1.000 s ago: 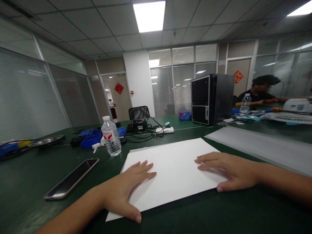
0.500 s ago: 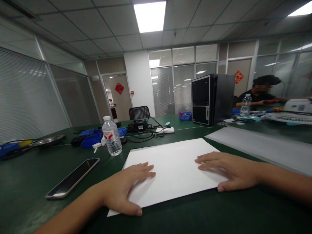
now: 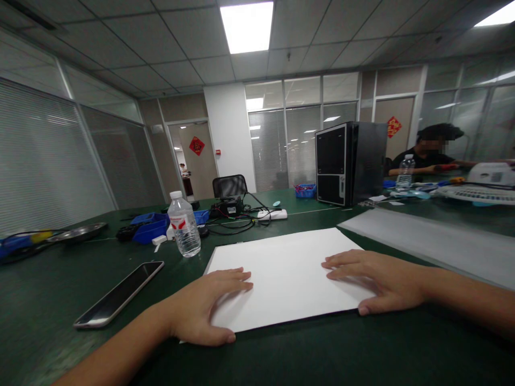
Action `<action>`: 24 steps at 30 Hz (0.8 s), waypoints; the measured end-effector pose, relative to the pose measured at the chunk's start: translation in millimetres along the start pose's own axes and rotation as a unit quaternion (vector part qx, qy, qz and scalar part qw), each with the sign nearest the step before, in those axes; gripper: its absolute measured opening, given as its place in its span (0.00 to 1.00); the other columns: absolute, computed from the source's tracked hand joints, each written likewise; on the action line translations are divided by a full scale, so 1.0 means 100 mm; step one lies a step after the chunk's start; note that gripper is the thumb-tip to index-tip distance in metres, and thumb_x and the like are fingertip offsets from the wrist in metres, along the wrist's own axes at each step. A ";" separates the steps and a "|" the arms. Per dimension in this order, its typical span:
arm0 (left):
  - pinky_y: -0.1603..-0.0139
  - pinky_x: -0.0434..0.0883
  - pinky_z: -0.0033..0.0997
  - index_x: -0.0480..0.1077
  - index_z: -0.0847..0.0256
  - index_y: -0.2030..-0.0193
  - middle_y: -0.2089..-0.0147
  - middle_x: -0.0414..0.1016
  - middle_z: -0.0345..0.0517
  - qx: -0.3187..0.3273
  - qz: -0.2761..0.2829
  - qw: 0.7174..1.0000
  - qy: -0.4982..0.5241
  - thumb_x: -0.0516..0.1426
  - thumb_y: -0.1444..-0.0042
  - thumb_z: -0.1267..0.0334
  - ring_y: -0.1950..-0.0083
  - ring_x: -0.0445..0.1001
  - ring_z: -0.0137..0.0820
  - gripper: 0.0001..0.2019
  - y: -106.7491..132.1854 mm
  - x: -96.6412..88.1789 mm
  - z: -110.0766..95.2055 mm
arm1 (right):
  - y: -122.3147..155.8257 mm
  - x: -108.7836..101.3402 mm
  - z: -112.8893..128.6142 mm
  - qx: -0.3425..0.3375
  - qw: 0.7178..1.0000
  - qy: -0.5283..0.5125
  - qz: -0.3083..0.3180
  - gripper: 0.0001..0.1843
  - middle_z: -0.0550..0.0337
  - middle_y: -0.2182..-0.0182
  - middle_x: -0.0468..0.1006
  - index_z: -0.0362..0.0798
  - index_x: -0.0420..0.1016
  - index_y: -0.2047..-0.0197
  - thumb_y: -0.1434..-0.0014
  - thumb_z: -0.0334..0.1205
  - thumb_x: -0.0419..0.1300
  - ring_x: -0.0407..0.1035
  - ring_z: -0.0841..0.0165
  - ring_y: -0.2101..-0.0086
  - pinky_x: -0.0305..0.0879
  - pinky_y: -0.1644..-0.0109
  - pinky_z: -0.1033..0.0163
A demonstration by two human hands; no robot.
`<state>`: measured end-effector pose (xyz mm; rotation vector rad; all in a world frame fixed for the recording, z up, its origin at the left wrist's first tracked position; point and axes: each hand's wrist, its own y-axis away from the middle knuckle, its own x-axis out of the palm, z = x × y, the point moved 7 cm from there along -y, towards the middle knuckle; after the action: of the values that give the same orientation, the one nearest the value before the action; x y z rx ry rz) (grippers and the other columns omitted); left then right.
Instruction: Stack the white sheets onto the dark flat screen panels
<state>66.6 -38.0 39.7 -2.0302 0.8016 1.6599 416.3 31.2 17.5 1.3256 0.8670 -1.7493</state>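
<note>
A white sheet of paper (image 3: 281, 279) lies on the dark green table in front of me. At its near left corner rests my left hand (image 3: 209, 305), fingers spread over the paper and the thumb at the near edge. My right hand (image 3: 374, 281) lies over the right side of the sheet, its fingers stretched out and its thumb by the near right corner. A thin dark edge shows beneath the sheet along its left and near sides; what it belongs to is hidden.
A phone (image 3: 120, 295) and a water bottle (image 3: 184, 225) are at the left. Behind the paper are cables, a power strip (image 3: 273, 214) and blue bins (image 3: 152, 229). A computer case (image 3: 350, 163) stands beyond, right of centre. A translucent sheet (image 3: 426, 236) lies at the right; a co-worker (image 3: 426, 155) sits behind.
My left hand has shifted slightly up and to the left, and the paper's near left corner has moved up with it. My right hand has barely moved.
</note>
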 end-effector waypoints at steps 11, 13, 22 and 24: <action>0.26 0.58 0.56 0.61 0.49 0.28 0.24 0.58 0.46 0.005 -0.017 1.000 -0.001 0.65 0.49 0.40 0.25 0.56 0.54 0.43 0.00 0.02 0.04 | 0.00 0.00 -0.02 0.007 1.000 -0.011 -0.001 0.40 0.56 0.30 0.59 0.63 0.61 0.28 0.40 0.60 0.66 0.56 0.47 0.33 0.57 0.32 0.35; 0.26 0.58 0.56 0.61 0.49 0.28 0.24 0.58 0.47 0.004 -0.016 1.000 -0.005 0.64 0.49 0.39 0.25 0.56 0.54 0.43 0.00 0.02 0.03 | 0.01 0.00 -0.02 0.012 1.000 -0.011 0.006 0.40 0.56 0.30 0.59 0.63 0.61 0.28 0.40 0.60 0.66 0.55 0.47 0.33 0.56 0.32 0.34; 0.28 0.62 0.55 0.64 0.51 0.30 0.26 0.62 0.48 0.008 -0.026 1.000 -0.012 0.66 0.50 0.41 0.27 0.61 0.54 0.42 -0.02 0.00 0.02 | 0.01 -0.02 -0.04 0.000 1.000 -0.011 -0.009 0.40 0.56 0.31 0.61 0.63 0.61 0.28 0.40 0.59 0.67 0.57 0.47 0.34 0.58 0.32 0.36; 0.28 0.62 0.55 0.64 0.52 0.30 0.26 0.63 0.48 0.006 -0.026 0.999 -0.018 0.65 0.50 0.40 0.27 0.62 0.54 0.42 -0.02 0.00 0.02 | 0.01 -0.01 -0.04 0.000 1.000 -0.010 -0.008 0.41 0.56 0.31 0.61 0.63 0.61 0.28 0.41 0.60 0.67 0.57 0.47 0.34 0.58 0.32 0.36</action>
<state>66.3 -34.7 39.3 -1.9907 0.7400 1.6532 419.7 34.6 17.4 1.3024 0.8694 -1.7707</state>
